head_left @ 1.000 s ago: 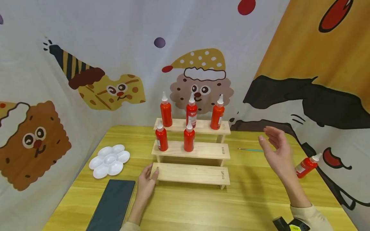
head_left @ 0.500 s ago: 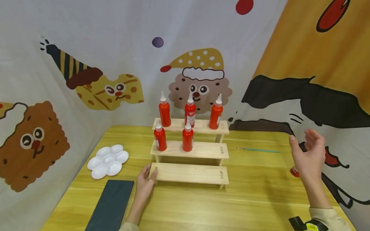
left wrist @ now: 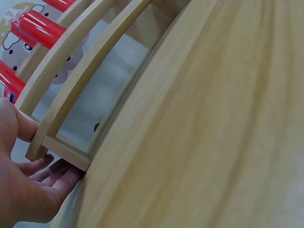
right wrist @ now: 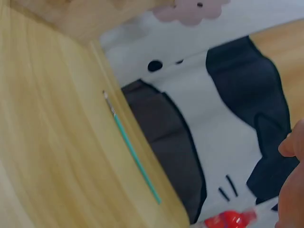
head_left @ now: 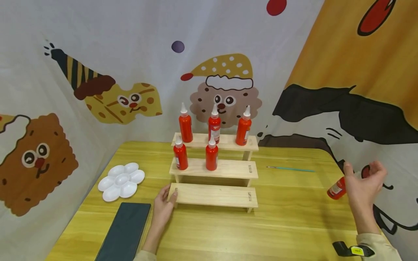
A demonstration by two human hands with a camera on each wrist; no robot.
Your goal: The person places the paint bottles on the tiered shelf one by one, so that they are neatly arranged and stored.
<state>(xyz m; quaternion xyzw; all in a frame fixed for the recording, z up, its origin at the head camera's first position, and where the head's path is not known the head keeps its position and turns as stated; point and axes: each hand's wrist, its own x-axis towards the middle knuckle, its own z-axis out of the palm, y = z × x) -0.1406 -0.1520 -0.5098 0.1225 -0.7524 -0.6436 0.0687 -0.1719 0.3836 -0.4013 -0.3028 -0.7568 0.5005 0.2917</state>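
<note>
At the left end of the lowest tier of a wooden step stand (head_left: 213, 195), my left hand (head_left: 163, 204) grips the board, thumb on top and fingers beneath, as the left wrist view shows. My right hand (head_left: 365, 186) hovers over the table's right side, thumb and fingers apart. Just behind it stands a red paint bottle (head_left: 336, 189) with its upper part largely hidden by the hand in the head view. The right wrist view has this bottle at its bottom edge, apart from the hand. More red bottles with white nozzles stand upright on the stand's top and middle tiers.
A thin turquoise paintbrush (head_left: 290, 169) lies right of the stand. To the left are a white flower-shaped palette (head_left: 122, 180) and a dark flat rectangular board (head_left: 125, 230). Behind the wooden table (head_left: 294, 217) hangs a printed cloth (head_left: 130, 36).
My right hand has moved right and then lower, to beside the lone red bottle. The left hand keeps its grip on the stand, and the bottles on the tiers stay put.
</note>
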